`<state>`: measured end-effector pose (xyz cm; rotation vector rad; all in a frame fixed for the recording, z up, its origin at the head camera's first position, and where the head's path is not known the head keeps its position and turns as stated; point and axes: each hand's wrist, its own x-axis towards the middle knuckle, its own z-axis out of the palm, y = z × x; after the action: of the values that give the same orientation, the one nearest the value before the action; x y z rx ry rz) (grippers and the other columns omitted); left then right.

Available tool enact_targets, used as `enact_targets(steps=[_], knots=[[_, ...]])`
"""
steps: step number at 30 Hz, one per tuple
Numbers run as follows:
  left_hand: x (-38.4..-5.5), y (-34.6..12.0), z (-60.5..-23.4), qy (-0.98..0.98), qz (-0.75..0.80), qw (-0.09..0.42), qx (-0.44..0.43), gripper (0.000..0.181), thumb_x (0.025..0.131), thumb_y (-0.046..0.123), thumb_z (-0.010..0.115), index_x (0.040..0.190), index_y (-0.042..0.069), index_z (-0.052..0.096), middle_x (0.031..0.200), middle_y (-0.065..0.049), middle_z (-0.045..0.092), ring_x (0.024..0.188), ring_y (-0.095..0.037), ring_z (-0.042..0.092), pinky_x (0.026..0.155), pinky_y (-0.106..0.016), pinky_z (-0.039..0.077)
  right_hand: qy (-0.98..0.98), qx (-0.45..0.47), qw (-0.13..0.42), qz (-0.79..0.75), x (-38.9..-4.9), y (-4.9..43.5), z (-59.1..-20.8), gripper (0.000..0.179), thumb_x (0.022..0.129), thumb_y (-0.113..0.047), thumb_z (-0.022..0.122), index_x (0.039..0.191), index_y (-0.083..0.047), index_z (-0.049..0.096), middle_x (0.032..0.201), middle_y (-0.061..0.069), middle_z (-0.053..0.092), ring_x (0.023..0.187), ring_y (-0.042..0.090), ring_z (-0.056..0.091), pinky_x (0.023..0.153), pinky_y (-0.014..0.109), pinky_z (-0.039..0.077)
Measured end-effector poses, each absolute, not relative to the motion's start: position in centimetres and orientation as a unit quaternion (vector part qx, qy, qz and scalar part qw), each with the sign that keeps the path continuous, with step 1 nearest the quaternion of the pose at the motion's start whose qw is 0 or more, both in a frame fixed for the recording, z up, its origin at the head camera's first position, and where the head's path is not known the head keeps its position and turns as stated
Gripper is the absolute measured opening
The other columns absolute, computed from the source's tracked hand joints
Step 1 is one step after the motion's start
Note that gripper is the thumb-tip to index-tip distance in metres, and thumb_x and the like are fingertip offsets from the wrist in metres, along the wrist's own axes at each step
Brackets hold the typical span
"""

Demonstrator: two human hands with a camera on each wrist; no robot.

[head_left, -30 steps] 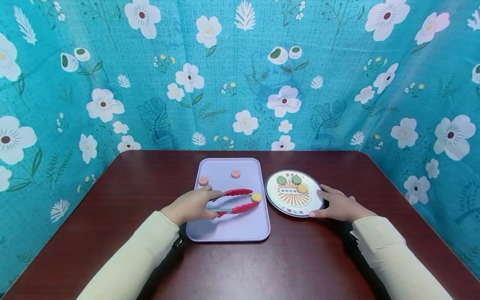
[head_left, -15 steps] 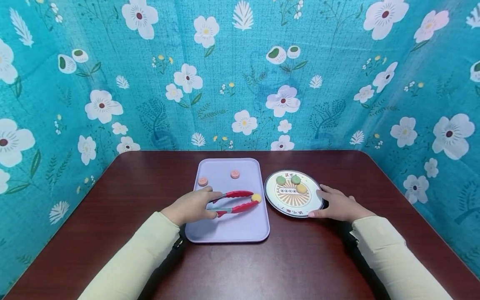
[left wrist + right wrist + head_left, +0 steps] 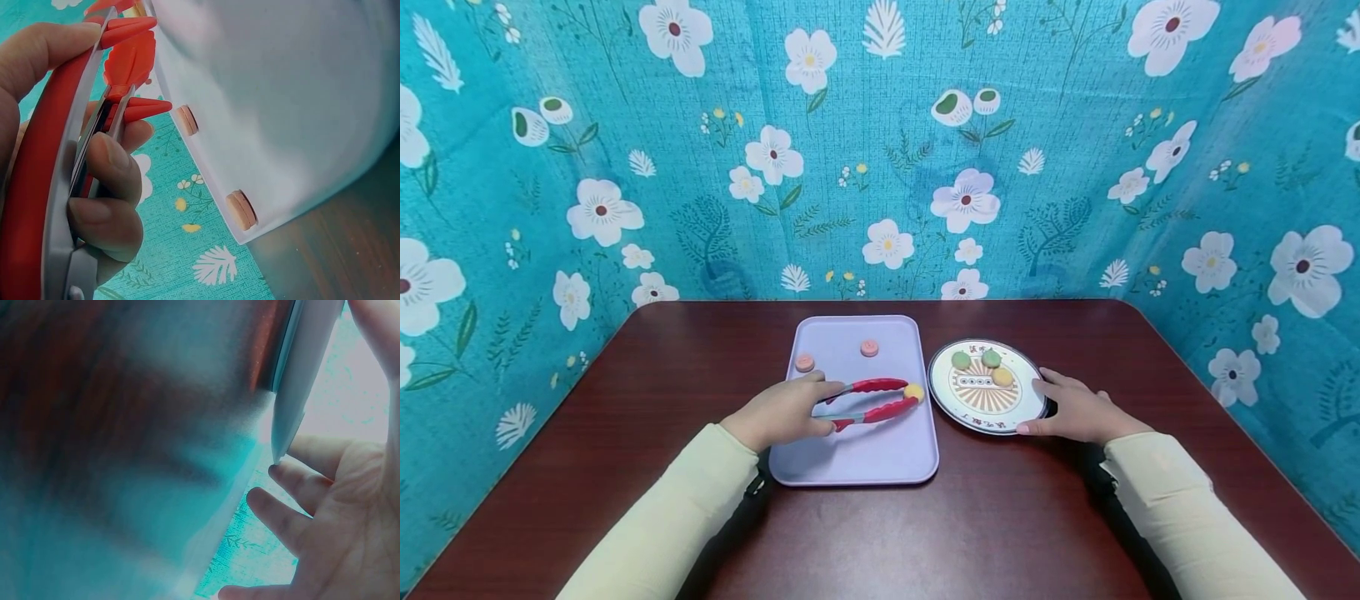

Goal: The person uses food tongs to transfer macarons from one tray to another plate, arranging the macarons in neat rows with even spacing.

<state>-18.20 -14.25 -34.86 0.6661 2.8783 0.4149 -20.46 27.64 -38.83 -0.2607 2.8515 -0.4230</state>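
Observation:
My left hand point(image 3: 786, 410) holds a pair of red-and-silver tongs point(image 3: 880, 411) over the lilac tray point(image 3: 857, 467). Between the tongs' red tips sits a yellow macaron point(image 3: 913, 392), near the tray's right edge. In the left wrist view the thumb and curled fingers grip the tongs' handles point(image 3: 37, 187). My right hand point(image 3: 1078, 408) touches the right rim of a patterned white plate point(image 3: 955, 408), its fingers fairly straight in the right wrist view. On that plate lie two green macarons point(image 3: 991, 358) and one yellow macaron point(image 3: 1002, 377).
Two pink macarons lie on the tray: one pink macaron point(image 3: 869, 348) toward the back, the other pink macaron point(image 3: 805, 362) by the left edge. The dark wooden table point(image 3: 985, 533) carries tray and plate side by side. A teal floral cloth point(image 3: 850, 167) hangs behind.
The tongs' lower tip has risen slightly and now meets the yellow macaron's lower edge; the macaron has shifted a little upward in view. The right hand and plate stay put.

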Motion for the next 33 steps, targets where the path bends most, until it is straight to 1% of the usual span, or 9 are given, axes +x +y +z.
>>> enact_targets(steps=[7,13,23,30,33], knots=[[-18.23,-14.43,-34.56,0.962,0.14,0.072,0.224,0.062,0.076,0.029,0.081,0.133,0.016,0.061,0.106,-0.006,0.062,0.075,-0.012,0.054,0.064,-0.025,0.052,0.978,-0.088,0.125,-0.143,-20.57,27.8,-38.91,0.116,0.066,-0.073,0.068,0.146,0.004,0.035,0.151,0.031,0.024,0.133,0.052,0.024,0.095,0.081,0.015],[-18.24,-14.56,-34.43,0.962,0.138,0.064,0.227,0.06,0.078,0.028,0.079,0.133,0.014,0.06,0.102,-0.006,0.061,0.069,-0.012,0.053,0.06,-0.024,0.048,0.978,-0.088,0.124,-0.142,-20.55,27.65,-38.88,0.115,0.066,-0.071,0.07,0.145,0.005,0.036,0.15,0.031,0.025,0.133,0.052,0.024,0.094,0.081,0.015],[-18.27,-14.51,-34.26,0.96,0.151,0.056,0.227,0.059,0.076,0.026,0.08,0.132,0.015,0.061,0.099,-0.006,0.06,0.067,-0.011,0.053,0.058,-0.024,0.048,0.977,-0.09,0.126,-0.144,-20.38,27.46,-38.61,0.114,0.067,-0.071,0.07,0.145,0.005,0.035,0.15,0.031,0.025,0.132,0.052,0.025,0.095,0.081,0.016],[-18.38,-14.47,-34.19,0.963,0.149,0.053,0.218,0.062,0.076,0.027,0.081,0.133,0.015,0.061,0.105,-0.008,0.061,0.071,-0.012,0.054,0.061,-0.025,0.052,0.978,-0.087,0.128,-0.142,-20.32,27.47,-38.53,0.115,0.066,-0.071,0.069,0.145,0.005,0.035,0.15,0.032,0.024,0.132,0.053,0.024,0.095,0.081,0.015],[-18.4,-14.49,-34.09,0.963,0.145,0.048,0.221,0.06,0.077,0.028,0.08,0.133,0.015,0.06,0.106,-0.007,0.061,0.072,-0.012,0.054,0.062,-0.025,0.051,0.978,-0.085,0.129,-0.143,-20.22,27.42,-38.38,0.116,0.066,-0.071,0.07,0.145,0.005,0.034,0.15,0.032,0.024,0.132,0.053,0.024,0.095,0.081,0.015]])
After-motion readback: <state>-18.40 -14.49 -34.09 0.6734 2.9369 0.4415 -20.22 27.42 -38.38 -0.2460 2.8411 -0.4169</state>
